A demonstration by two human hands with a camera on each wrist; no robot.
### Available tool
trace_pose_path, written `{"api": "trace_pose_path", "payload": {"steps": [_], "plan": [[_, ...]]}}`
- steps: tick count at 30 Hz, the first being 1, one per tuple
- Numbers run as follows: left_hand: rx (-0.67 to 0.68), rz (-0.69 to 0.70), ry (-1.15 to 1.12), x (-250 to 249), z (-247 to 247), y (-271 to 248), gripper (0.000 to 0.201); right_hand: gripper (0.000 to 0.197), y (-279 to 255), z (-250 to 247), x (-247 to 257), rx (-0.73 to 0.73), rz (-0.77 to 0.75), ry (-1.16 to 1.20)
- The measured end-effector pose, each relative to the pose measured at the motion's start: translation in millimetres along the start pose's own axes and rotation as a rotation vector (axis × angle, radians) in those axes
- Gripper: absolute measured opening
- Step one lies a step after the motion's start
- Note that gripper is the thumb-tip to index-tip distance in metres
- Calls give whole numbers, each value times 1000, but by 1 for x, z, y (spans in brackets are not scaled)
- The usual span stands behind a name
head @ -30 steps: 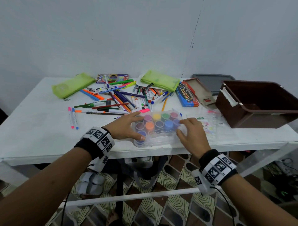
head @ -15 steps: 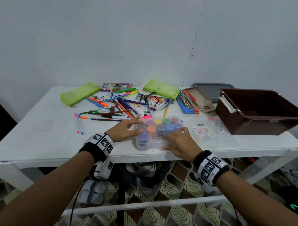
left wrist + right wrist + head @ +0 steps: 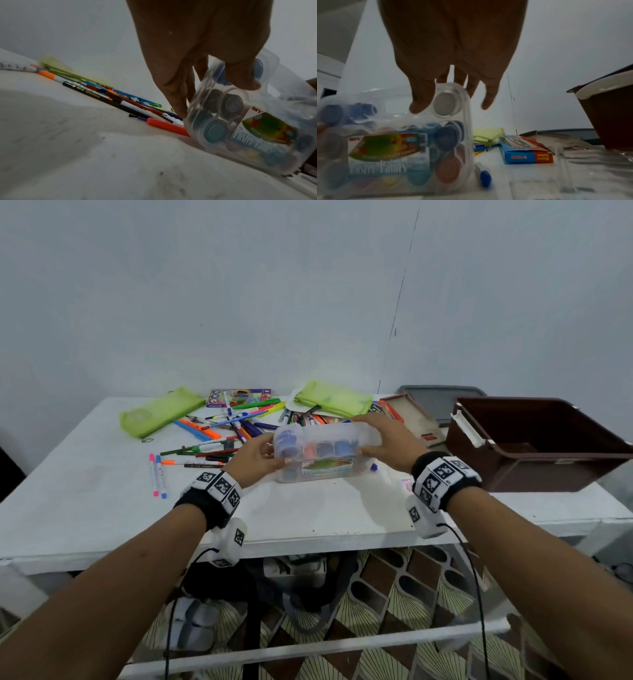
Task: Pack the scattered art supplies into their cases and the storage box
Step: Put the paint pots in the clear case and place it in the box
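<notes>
Between the left grip (image 3: 255, 457) and right grip (image 3: 390, 441), each clasping one end, the paint case (image 3: 320, 451), flat on the desk (image 3: 85, 474) earlier, now stands tilted on edge, ready for the storage box (image 3: 537, 440) to the right.

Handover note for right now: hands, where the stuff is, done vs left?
Left hand and right hand each grip an end of the clear paint case, tipped up on its edge on the table.
Brown storage box sits at the right, open.
Pens and pencils still scattered beside two green pouches.
Done: paint pots inside the case.
Left: box the case, pack everything else.
</notes>
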State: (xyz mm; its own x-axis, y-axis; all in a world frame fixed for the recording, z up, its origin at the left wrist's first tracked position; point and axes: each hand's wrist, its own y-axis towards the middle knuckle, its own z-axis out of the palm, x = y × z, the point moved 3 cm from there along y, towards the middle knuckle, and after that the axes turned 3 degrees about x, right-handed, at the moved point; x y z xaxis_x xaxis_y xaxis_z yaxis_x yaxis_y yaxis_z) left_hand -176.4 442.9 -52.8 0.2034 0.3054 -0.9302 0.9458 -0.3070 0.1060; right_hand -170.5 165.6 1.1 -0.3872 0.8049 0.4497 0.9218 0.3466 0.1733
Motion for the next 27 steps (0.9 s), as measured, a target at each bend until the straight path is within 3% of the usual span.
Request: {"api": "trace_pose_path", "payload": {"steps": [8, 14, 20, 27], "plan": [[-38, 23, -54, -14, 3, 18, 40, 64, 8, -19, -2, 145, 18, -168], [-2, 149, -52, -77, 15, 47, 27, 69, -21, -93, 2, 40, 0, -215], [82, 236, -174, -149, 69, 93, 21, 74, -47, -185, -19, -69, 56, -339], [182, 213, -191, -196, 152, 144, 39, 61, -66, -252, -78, -105, 281, -455]]}}
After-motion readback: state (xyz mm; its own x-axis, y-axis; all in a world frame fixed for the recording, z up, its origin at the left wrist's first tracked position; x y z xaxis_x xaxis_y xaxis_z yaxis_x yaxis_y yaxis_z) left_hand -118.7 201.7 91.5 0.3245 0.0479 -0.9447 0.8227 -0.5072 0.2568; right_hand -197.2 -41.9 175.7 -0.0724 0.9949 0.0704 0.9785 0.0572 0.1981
